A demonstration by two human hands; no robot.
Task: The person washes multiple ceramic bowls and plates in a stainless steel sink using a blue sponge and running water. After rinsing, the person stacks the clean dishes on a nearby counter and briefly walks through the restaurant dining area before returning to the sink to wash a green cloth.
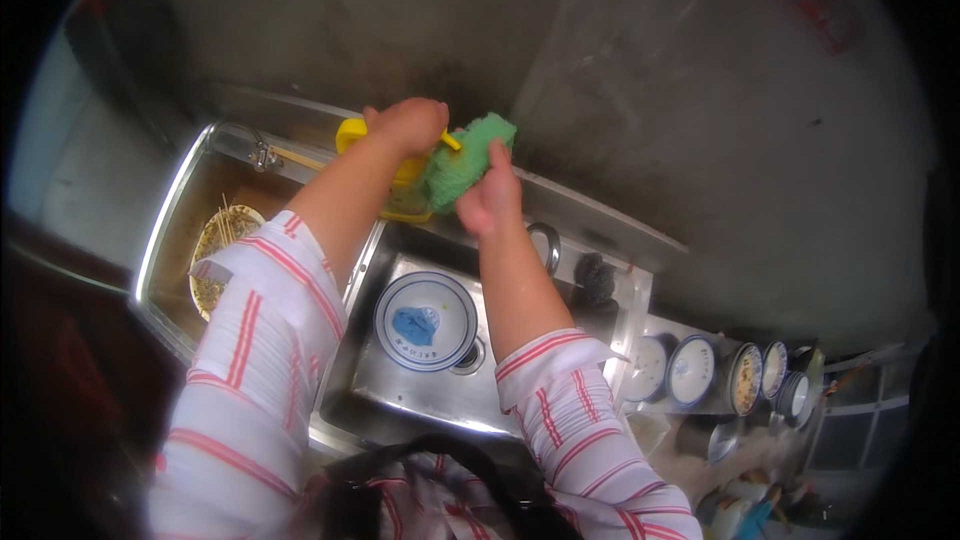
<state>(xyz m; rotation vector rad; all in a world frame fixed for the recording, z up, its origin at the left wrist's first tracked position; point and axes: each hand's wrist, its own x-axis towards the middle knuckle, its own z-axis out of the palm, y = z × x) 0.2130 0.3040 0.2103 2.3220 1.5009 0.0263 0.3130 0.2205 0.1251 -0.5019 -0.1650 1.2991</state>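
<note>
My left hand (411,126) is closed over the top of a yellow pump bottle (409,174) behind the sink. The bottle's yellow spout (451,140) points at a green fluffy cloth (469,161) and touches or nearly touches it. My right hand (493,191) grips that cloth from the right, thumb on top. Much of the bottle is hidden by my left hand, forearm and the cloth. Below my hands, a white bowl with blue rims (442,296) stands in the metal sink basin (420,401). A crumpled blue cloth or wrapper (415,325) lies in it.
The left basin holds an oval dish (244,219) with thin sticks; a tap (262,156) stands behind. Another metal faucet (553,247) and a dark scrubber (594,276) are right of my right forearm. Several bowls (691,371) line the counter at right.
</note>
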